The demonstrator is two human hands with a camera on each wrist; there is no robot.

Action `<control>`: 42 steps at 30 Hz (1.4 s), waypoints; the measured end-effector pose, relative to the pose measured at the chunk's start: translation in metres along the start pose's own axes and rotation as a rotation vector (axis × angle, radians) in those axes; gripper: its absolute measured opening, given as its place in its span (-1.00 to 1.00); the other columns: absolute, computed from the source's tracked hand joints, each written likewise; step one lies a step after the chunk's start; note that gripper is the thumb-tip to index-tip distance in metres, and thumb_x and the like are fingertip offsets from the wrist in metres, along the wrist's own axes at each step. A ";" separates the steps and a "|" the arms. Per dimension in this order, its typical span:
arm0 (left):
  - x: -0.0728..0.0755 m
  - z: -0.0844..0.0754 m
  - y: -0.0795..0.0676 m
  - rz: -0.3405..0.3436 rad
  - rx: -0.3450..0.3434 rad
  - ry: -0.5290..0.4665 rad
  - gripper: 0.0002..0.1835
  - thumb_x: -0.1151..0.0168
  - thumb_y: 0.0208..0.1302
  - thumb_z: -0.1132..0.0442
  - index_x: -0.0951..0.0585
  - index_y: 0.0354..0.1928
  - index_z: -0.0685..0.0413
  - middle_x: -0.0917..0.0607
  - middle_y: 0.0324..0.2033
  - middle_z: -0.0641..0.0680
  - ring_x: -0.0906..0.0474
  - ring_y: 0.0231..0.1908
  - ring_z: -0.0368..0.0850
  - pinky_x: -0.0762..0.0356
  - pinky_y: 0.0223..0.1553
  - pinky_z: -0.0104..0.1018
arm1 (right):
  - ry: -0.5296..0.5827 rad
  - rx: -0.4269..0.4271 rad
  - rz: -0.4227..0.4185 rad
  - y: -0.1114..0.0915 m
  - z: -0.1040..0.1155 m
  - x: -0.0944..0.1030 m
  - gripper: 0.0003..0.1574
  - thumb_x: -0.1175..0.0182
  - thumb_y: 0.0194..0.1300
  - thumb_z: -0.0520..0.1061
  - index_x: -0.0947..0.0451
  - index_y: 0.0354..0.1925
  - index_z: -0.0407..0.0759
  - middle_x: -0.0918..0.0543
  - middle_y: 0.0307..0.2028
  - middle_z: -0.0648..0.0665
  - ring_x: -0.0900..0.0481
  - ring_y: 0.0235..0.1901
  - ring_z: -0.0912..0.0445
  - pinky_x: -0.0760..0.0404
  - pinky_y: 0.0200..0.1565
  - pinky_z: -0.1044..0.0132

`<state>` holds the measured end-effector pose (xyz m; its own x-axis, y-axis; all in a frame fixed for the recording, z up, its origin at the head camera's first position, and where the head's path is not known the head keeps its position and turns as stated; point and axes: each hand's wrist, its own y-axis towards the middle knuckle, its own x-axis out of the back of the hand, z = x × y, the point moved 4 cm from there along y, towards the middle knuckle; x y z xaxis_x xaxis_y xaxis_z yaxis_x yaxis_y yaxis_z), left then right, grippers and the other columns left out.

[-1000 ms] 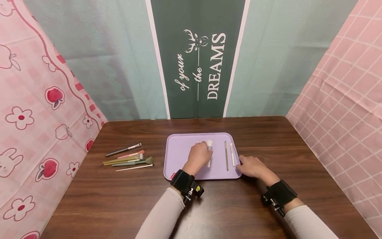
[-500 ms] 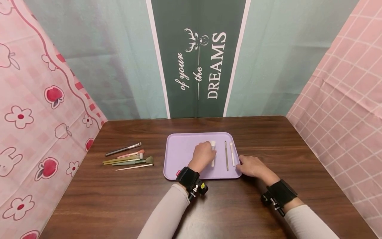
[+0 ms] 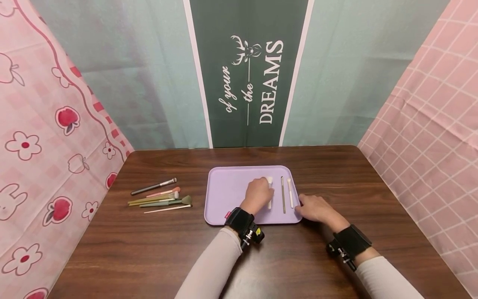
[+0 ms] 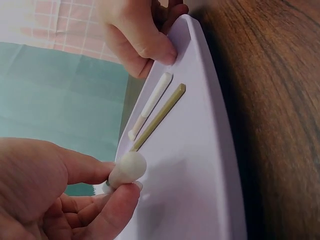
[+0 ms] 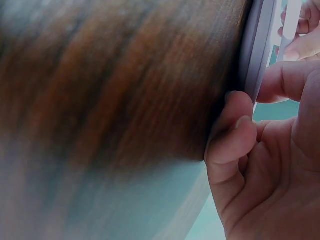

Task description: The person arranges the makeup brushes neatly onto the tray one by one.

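The left hand (image 3: 259,192) pinches a white-handled, pale-bristled brush (image 4: 129,169) over the lilac rectangular tray (image 3: 224,187), right of centre; the right hand (image 3: 317,209) pinches the tray's near right rim. The brush is best lowered parallel to the slim olive brush (image 3: 283,197).

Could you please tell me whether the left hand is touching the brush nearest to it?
Touching: the left wrist view shows the left hand pinching that brush, with no gap between skin and brush.
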<state>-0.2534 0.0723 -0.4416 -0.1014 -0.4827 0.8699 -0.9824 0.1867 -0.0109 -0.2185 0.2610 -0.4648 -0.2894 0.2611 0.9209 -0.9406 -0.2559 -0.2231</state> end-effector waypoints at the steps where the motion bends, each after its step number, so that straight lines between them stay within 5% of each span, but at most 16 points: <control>1: -0.001 -0.001 0.000 0.003 0.001 0.000 -0.78 -0.29 0.34 0.16 -0.64 -0.33 0.20 -0.67 -0.48 0.10 -0.54 -0.48 -0.08 -0.48 -0.43 -0.27 | 0.003 -0.004 0.003 0.000 0.000 0.000 -0.75 -0.17 0.29 -0.03 -0.52 -0.22 -0.19 -0.57 -0.43 -0.09 -0.47 -0.44 0.00 -0.43 -0.37 0.14; 24: -0.014 -0.012 0.007 0.013 0.004 0.030 -0.81 -0.29 0.28 0.21 -0.61 -0.45 0.15 -0.69 -0.47 0.11 -0.61 -0.44 -0.04 -0.52 -0.42 -0.26 | 0.003 -0.010 -0.001 0.000 -0.002 -0.002 -0.78 -0.18 0.29 -0.02 -0.51 -0.25 -0.17 -0.58 -0.42 -0.09 -0.48 -0.43 0.00 -0.44 -0.36 0.12; 42: -0.018 -0.012 0.011 0.016 0.051 0.051 -0.80 -0.27 0.27 0.21 -0.61 -0.24 0.23 -0.72 -0.34 0.18 -0.67 -0.30 0.05 -0.58 -0.34 -0.21 | -0.010 -0.003 -0.004 0.001 -0.001 0.000 -0.73 -0.17 0.29 -0.01 -0.52 -0.19 -0.20 -0.63 -0.35 -0.13 -0.51 -0.39 -0.03 -0.49 -0.31 0.04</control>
<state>-0.2601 0.0934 -0.4517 -0.1107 -0.4355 0.8933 -0.9875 0.1497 -0.0494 -0.2199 0.2613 -0.4651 -0.2842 0.2531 0.9248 -0.9422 -0.2522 -0.2205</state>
